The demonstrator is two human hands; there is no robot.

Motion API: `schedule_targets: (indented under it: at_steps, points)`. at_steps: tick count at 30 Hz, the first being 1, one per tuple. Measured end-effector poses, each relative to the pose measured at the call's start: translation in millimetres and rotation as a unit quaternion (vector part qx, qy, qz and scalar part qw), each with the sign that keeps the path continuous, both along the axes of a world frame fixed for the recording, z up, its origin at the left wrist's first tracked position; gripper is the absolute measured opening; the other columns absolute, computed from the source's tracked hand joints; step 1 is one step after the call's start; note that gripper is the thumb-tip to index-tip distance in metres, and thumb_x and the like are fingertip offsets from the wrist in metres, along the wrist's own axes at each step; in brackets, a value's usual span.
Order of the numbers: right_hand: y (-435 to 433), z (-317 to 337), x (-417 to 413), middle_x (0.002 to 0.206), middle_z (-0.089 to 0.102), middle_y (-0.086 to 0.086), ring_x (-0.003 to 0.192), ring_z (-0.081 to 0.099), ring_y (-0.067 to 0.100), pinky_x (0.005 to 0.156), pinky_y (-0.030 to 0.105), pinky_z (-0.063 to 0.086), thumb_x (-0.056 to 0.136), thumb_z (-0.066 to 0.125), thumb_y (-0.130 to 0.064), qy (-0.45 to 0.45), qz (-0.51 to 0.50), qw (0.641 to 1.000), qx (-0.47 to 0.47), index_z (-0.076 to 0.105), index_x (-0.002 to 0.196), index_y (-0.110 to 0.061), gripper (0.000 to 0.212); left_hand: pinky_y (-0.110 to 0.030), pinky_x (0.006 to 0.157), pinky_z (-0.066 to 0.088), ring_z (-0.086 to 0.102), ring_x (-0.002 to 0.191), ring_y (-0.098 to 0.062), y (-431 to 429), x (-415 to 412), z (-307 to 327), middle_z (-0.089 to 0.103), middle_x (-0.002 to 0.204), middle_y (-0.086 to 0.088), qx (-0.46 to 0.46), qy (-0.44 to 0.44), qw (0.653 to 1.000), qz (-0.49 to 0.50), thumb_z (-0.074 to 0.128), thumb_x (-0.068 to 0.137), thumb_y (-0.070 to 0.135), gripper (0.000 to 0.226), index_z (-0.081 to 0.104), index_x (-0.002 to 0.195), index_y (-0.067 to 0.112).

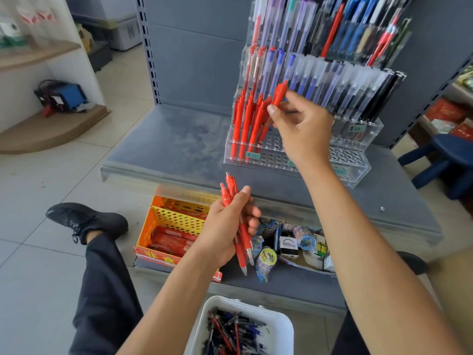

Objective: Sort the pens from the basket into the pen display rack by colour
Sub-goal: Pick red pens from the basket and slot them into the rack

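Note:
A clear tiered pen display rack stands on a grey shelf. Several red pens stand in its front left holes; blue, black and purple pens fill the upper tiers. My right hand pinches one red pen by its upper end, over the rack just right of the standing red ones. My left hand grips a small bunch of red pens below the shelf's front edge, tips pointing down. A white basket at the bottom holds several mixed red, blue and black pens.
The grey shelf has bare surface left of the rack. Under it sit an orange perforated box and a tray of small toys. My leg and black shoe stretch out on the tiled floor at left. A blue stool stands at right.

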State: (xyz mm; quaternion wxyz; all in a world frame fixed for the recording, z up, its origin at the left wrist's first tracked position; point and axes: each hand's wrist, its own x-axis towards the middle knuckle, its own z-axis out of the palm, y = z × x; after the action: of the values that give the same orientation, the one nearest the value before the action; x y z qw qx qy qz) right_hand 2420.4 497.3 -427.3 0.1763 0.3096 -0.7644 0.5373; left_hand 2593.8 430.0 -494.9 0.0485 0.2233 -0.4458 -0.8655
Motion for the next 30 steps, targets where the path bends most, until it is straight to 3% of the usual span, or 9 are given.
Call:
schedule_targets:
  at_steps: [3,6,12,17,19,22,25,30]
  points:
    - [-0.2,-10.2,3.2,0.089,0.074,-0.010,0.075,0.072,0.002,0.077,0.029,0.062,0.090,0.074,-0.016,-0.025,0.001,0.999,0.037,0.073,0.119,-0.015,0.029,-0.021,0.043,0.041,0.048,0.048,-0.013,1.3,-0.2,-0.8,0.058,0.064,-0.005,0.004,0.000,1.000,-0.001,0.055,0.103,0.028,0.024,0.054,0.084,0.013]
    - [-2.6,-11.2,6.0,0.086,0.072,-0.013,0.074,0.071,-0.002,0.075,0.020,0.060,0.086,0.078,-0.015,-0.016,-0.018,0.999,0.041,0.064,0.125,-0.018,0.041,-0.021,0.043,0.042,0.048,0.048,-0.013,1.7,-1.0,-1.2,0.058,0.064,-0.005,0.009,0.003,1.000,-0.005,0.055,0.103,0.029,0.024,0.055,0.086,0.012]
    - [-4.9,-10.0,0.9,0.075,0.073,-0.014,0.070,0.070,-0.001,0.073,0.037,0.061,0.080,0.082,-0.031,-0.052,-0.064,0.991,0.109,0.069,0.091,-0.027,0.018,-0.021,0.045,0.044,0.049,0.050,-0.013,5.1,-0.7,1.4,0.058,0.064,-0.005,0.016,0.005,1.000,-0.008,0.056,0.103,0.029,0.023,0.057,0.089,0.011]
    - [-1.4,-3.8,6.5,0.084,0.072,-0.013,0.080,0.070,0.008,0.078,0.040,0.061,0.080,0.081,-0.029,-0.077,-0.081,0.983,0.148,0.069,0.097,-0.024,0.021,-0.020,0.044,0.042,0.048,0.049,-0.012,9.3,1.9,4.7,0.058,0.064,-0.005,0.012,0.014,1.000,-0.011,0.056,0.103,0.029,0.023,0.056,0.089,0.011]
    - [7.6,-0.7,18.0,0.084,0.069,-0.013,0.079,0.068,0.007,0.078,0.035,0.060,0.082,0.079,-0.028,-0.075,-0.083,0.983,0.145,0.067,0.097,-0.022,0.020,-0.019,0.043,0.037,0.043,0.048,-0.011,10.6,2.9,6.1,0.055,0.064,-0.004,0.004,0.020,1.000,-0.016,0.056,0.103,0.028,0.023,0.055,0.087,0.011]
    - [26.0,6.4,46.8,0.078,0.070,-0.011,0.071,0.064,-0.001,0.071,0.022,0.056,0.086,0.078,-0.030,-0.107,0.026,0.980,0.164,0.071,0.086,-0.022,0.011,-0.018,0.043,0.032,0.037,0.047,-0.010,13.8,4.4,9.1,0.049,0.061,0.000,-0.015,0.026,0.999,-0.021,0.058,0.102,0.029,0.023,0.053,0.086,0.013]
    - [42.0,11.7,72.2,0.077,0.074,-0.008,0.072,0.066,0.000,0.074,0.026,0.055,0.087,0.077,-0.039,-0.169,0.144,0.943,0.248,0.077,0.085,-0.023,0.016,-0.018,0.042,0.028,0.033,0.046,-0.007,18.8,5.9,13.7,0.046,0.060,0.002,-0.026,0.050,0.998,-0.030,0.057,0.102,0.025,0.021,0.053,0.084,0.015]
    - [63.7,19.4,87.7,0.080,0.076,-0.008,0.082,0.072,0.008,0.084,0.032,0.059,0.086,0.077,-0.041,-0.213,0.141,0.928,0.272,0.080,0.084,-0.024,0.018,-0.018,0.042,0.025,0.031,0.047,-0.008,30.8,11.7,24.9,0.042,0.060,0.002,-0.046,0.073,0.995,-0.056,0.054,0.104,0.019,0.022,0.059,0.083,0.014]
